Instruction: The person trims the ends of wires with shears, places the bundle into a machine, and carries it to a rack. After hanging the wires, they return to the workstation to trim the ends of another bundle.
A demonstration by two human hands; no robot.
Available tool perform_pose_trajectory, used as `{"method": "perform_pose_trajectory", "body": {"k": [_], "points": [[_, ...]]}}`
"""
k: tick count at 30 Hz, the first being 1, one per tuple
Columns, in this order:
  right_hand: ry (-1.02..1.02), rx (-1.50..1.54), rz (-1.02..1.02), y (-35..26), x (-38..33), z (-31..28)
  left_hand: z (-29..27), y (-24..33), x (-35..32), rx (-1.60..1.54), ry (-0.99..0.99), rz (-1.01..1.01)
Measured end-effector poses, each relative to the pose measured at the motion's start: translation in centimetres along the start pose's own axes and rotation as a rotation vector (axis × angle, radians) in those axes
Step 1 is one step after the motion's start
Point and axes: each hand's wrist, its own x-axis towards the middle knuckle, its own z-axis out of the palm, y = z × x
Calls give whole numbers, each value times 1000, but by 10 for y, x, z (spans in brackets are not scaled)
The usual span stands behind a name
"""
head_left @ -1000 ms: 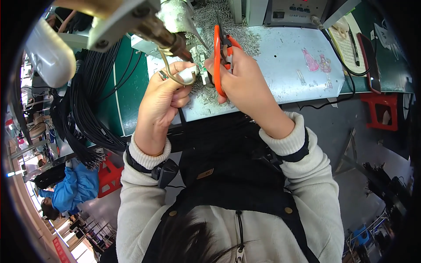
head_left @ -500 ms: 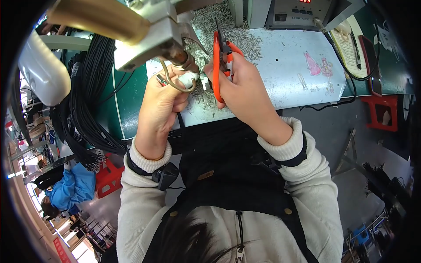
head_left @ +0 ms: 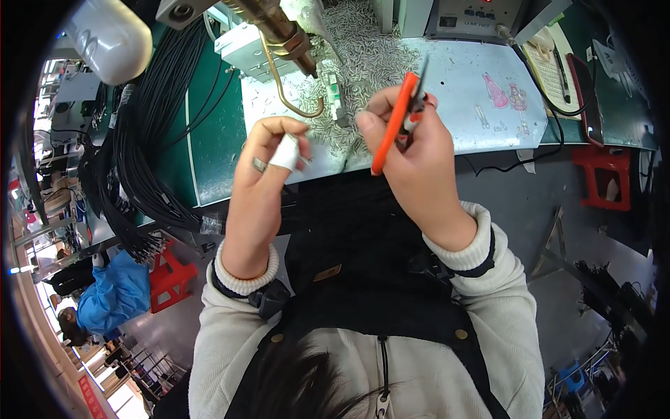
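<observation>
My right hand (head_left: 419,160) grips orange-handled cutters (head_left: 392,126), jaws pointing up and away over the bench edge. My left hand (head_left: 269,164) is beside it, a little apart. It wears a ring and white tape on one finger, and its thumb and taped finger pinch a tiny metal piece (head_left: 307,160) that is barely visible. Above both hands a brass nozzle (head_left: 279,31) with a bent copper hook (head_left: 293,98) hangs over a heap of small silvery parts (head_left: 363,63) on a pale blue mat (head_left: 474,105).
A thick bundle of black cables (head_left: 139,160) drapes over the green bench at the left. A grey instrument box (head_left: 474,14) stands at the back. A red stool (head_left: 600,178) is at the right, and a person in blue (head_left: 112,293) sits far lower left.
Both hands have dropped away from the brass nozzle and hook toward my body. The left hand no longer touches the hook, and the cutters are tilted more to the right.
</observation>
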Motion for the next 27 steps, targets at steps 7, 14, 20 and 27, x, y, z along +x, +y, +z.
{"method": "perform_pose_trajectory", "body": {"k": [7,14,20,27], "points": [[-354,-111,-46,-20,-11,-6,11,-2,-24,-184,-320,-540],[-332,-106,-41,-13,-19,-1,16,1,-30,-415,-334,-467],[-308,328,397,-23,-19,-7,8,-12,-34,-280,-269,-343],[-172,-1,-3,-6,-24,0,8,-1,-36,-295,-340,-393]]}}
